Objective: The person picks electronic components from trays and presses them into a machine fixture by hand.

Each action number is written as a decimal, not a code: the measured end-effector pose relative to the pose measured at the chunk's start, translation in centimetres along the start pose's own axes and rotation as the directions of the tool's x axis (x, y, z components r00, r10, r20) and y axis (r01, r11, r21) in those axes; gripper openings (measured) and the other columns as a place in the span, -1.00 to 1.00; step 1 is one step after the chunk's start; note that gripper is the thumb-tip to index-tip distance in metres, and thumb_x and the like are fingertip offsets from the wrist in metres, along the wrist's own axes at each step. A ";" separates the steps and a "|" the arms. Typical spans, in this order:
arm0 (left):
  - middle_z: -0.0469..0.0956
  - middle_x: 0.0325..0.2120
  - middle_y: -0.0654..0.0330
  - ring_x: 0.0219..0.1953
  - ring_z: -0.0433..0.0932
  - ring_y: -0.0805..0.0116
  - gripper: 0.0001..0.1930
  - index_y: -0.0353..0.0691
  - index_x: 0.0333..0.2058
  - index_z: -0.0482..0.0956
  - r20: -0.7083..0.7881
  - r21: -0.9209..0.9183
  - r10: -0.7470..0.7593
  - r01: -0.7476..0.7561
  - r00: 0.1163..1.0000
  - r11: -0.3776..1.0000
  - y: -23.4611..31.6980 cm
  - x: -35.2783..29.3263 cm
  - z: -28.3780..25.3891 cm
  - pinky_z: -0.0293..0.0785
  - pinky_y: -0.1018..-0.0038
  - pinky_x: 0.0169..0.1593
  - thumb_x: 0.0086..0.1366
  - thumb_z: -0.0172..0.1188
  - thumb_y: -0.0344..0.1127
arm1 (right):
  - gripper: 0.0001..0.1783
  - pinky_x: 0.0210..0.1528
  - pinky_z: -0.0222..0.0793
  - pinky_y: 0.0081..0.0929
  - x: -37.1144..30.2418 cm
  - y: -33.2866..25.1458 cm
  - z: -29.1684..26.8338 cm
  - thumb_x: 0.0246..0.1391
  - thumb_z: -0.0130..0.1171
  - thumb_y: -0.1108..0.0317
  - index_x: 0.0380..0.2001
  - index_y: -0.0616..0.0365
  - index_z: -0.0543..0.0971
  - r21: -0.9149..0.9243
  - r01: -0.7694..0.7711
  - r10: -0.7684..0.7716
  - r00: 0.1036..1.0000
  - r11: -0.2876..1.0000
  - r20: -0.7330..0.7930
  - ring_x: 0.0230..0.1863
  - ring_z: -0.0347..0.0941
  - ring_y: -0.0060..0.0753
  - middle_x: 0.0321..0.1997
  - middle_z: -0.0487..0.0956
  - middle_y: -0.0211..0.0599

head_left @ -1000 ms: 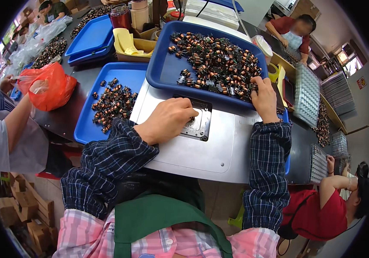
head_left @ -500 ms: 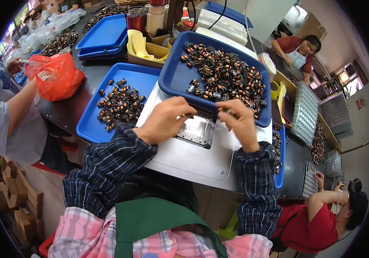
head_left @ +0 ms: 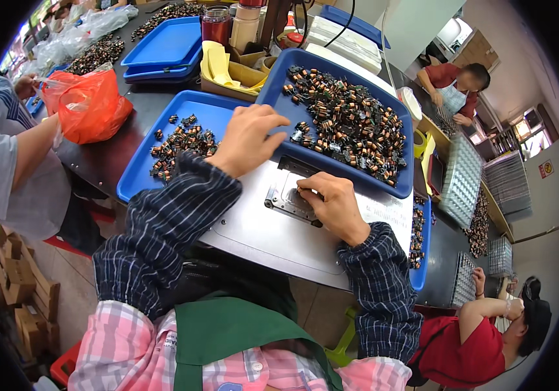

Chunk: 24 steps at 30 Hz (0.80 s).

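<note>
My right hand (head_left: 337,206) is over the metal fixture plate (head_left: 286,177) set in the silver work surface (head_left: 260,234). Its thumb and forefinger are pinched together above the plate, and whatever they hold is too small to make out. Raised by the near left corner of the large blue tray (head_left: 273,94) is my left hand (head_left: 248,140); its thumb stands apart from the bent fingers and nothing shows between them. Many small copper-wound coil parts (head_left: 351,124) with black bases are heaped in that tray. A second blue tray (head_left: 137,171), partly behind my left hand, holds more coils.
At the left a person holds a red plastic bag (head_left: 90,107). Behind stand stacked blue trays (head_left: 162,49), jars (head_left: 216,26) and a box with yellow cloths (head_left: 217,65). To the right are a coil tray (head_left: 423,260), a clear gridded tray (head_left: 460,179) and two people.
My right hand has come down from the large tray's edge to the fixture plate. My left hand has moved up and away from the plate, its fingers spreading apart.
</note>
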<state>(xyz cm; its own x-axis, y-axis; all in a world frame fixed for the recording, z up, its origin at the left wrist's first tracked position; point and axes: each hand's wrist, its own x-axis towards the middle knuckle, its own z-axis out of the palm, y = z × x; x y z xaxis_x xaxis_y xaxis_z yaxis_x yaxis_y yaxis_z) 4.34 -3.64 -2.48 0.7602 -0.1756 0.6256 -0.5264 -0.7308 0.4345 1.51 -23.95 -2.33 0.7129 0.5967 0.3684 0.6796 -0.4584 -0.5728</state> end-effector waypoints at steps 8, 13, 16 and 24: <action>0.53 -0.52 0.11 -0.42 0.50 0.17 -0.75 -0.23 -0.38 0.52 0.321 -0.034 -0.178 0.199 0.930 0.979 1.6 3.0 2.1 0.38 0.36 -0.31 0.05 0.14 -0.17 | -0.85 -0.47 0.35 -0.50 -0.3 0.2 0.5 -0.24 0.16 0.57 -0.47 0.24 0.55 -0.099 0.068 -0.072 0.997 0.993 -0.040 -0.53 0.45 -0.26 -0.53 0.51 -0.21; 0.54 -0.57 0.13 -0.45 0.52 0.15 -0.80 -0.21 -0.49 0.50 0.314 -0.045 -0.255 0.283 0.914 0.958 1.2 3.5 2.7 0.40 0.34 -0.34 -0.05 0.15 -0.21 | -0.89 -0.50 0.32 -0.58 0.0 0.9 -0.3 -0.21 0.16 0.55 -0.48 0.27 0.54 0.159 -0.032 0.041 0.997 0.987 -0.059 -0.58 0.42 -0.42 -0.56 0.50 -0.29; 0.54 -0.57 0.15 -0.41 0.52 0.14 -0.86 -0.16 -0.52 0.51 0.315 0.012 -0.334 0.348 0.888 0.937 0.8 4.0 3.0 0.40 0.31 -0.31 -0.12 0.12 -0.29 | -0.87 -0.69 0.14 -0.75 0.4 1.2 -4.0 -0.10 0.12 0.48 -0.41 0.27 0.52 0.661 -0.381 0.469 0.882 0.647 0.050 -0.65 0.31 -0.62 -0.53 0.47 -0.38; 0.54 -0.58 0.11 -0.44 0.52 0.17 -0.83 -0.18 -0.48 0.58 0.182 -0.119 -0.147 0.170 0.972 0.978 0.7 3.5 3.4 0.41 0.36 -0.31 -0.07 0.10 -0.29 | -0.81 -0.65 0.09 -0.76 -1.3 8.1 -9.6 -0.06 0.15 0.34 -0.48 0.29 0.56 0.165 -0.359 0.389 0.752 0.919 -0.532 -0.64 0.24 -0.75 -0.64 0.46 -0.50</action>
<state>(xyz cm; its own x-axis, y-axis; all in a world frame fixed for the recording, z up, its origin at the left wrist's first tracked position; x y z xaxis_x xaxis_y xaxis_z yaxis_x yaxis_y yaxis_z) 7.95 -6.99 -2.21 0.8859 -0.1836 0.4260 -0.4309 -0.6660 0.6090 7.75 -34.72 -0.42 0.8927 -0.0803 0.4435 0.3397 -0.5268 -0.7792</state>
